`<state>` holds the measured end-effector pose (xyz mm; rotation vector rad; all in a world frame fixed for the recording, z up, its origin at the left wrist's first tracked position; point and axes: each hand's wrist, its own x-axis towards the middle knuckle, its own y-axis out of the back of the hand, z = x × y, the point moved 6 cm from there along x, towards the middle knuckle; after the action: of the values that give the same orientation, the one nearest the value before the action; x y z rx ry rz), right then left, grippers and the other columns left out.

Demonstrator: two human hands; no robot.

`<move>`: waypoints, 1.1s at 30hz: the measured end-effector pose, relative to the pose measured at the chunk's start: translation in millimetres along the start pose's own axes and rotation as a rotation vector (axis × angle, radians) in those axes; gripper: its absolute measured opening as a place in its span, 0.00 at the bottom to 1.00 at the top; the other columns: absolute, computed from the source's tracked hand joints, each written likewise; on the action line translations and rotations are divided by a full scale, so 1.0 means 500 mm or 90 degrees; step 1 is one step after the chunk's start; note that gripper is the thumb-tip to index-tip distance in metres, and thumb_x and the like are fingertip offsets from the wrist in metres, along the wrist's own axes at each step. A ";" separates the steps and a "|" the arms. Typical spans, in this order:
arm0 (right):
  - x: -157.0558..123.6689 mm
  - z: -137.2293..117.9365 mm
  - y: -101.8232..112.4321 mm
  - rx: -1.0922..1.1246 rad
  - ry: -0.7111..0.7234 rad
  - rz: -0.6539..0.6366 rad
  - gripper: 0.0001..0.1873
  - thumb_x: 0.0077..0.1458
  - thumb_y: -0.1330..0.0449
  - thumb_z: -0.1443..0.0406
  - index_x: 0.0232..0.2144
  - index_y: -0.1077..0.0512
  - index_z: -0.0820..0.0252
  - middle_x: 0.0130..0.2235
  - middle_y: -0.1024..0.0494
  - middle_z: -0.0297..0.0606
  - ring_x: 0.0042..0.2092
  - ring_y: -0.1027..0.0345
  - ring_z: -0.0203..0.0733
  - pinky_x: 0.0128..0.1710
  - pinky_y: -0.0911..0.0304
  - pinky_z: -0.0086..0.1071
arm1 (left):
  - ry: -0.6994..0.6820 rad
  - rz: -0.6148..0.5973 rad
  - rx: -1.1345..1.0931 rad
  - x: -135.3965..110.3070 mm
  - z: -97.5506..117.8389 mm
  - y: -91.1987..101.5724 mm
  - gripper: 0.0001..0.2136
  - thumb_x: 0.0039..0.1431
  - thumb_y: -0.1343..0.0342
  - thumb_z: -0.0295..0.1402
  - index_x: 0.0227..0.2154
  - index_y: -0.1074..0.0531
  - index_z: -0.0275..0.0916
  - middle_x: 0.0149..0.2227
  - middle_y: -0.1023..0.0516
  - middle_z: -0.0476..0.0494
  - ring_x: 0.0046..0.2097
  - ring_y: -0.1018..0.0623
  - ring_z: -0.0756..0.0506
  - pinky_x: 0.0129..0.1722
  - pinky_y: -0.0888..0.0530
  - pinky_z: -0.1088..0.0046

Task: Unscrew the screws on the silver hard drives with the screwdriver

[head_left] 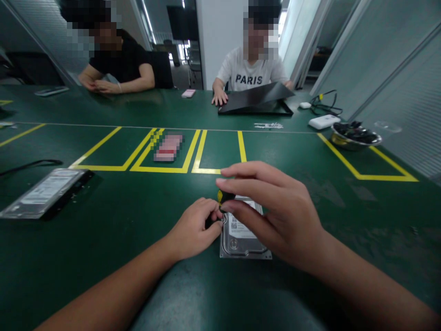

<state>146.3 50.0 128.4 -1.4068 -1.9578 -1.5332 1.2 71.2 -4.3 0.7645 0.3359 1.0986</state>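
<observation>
A silver hard drive (241,241) with a white label lies flat on the green table in front of me. My left hand (198,227) is closed at its left edge, thumb and curled fingers gripping there; the exact contact is partly hidden. Over the drive's upper left part, my right hand (275,207) pinches the black-and-yellow handle of a screwdriver (226,196) between thumb and fingers. Its shaft and tip are not visible. The right hand covers much of the drive's right side.
Another hard drive (44,191) lies at left beside a dark strip with small bits. Yellow tape (158,169) marks rectangles, one around a pink phone-like object (168,148). A metal bowl (354,138) of dark parts stands right. Across sit two people, one touching a black panel (257,99).
</observation>
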 end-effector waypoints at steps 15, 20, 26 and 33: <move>-0.003 -0.004 -0.004 0.010 0.010 -0.002 0.13 0.60 0.44 0.76 0.46 0.25 0.72 0.49 0.21 0.49 0.54 0.28 0.37 0.56 0.33 0.32 | -0.009 -0.005 -0.006 0.004 0.002 0.002 0.03 0.58 0.45 0.30 0.35 0.29 0.39 0.35 0.24 0.46 0.41 0.25 0.42 0.43 0.29 0.64; 0.000 -0.006 0.002 -0.038 0.007 0.042 0.08 0.57 0.36 0.70 0.39 0.23 0.69 0.43 0.22 0.48 0.47 0.27 0.37 0.46 0.29 0.29 | 0.003 -0.003 -0.005 0.001 -0.006 -0.001 0.05 0.58 0.45 0.29 0.37 0.28 0.39 0.37 0.23 0.46 0.41 0.25 0.42 0.41 0.29 0.65; -0.008 -0.002 -0.001 -0.038 0.008 0.026 0.13 0.57 0.39 0.74 0.46 0.26 0.70 0.46 0.20 0.47 0.50 0.27 0.37 0.53 0.31 0.30 | -0.021 0.002 -0.004 0.002 0.000 0.001 0.06 0.58 0.44 0.29 0.38 0.28 0.39 0.40 0.23 0.46 0.41 0.25 0.43 0.43 0.30 0.64; -0.002 -0.005 0.004 -0.067 -0.001 0.049 0.07 0.56 0.37 0.71 0.39 0.24 0.67 0.42 0.22 0.46 0.45 0.27 0.38 0.44 0.29 0.30 | 0.002 -0.007 -0.009 0.005 -0.001 0.000 0.03 0.58 0.45 0.30 0.35 0.28 0.39 0.36 0.24 0.47 0.38 0.26 0.44 0.40 0.30 0.66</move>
<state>147.7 47.2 130.1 -1.5074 -1.8259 -1.6204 2.1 73.6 -4.5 0.7478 0.3340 1.0902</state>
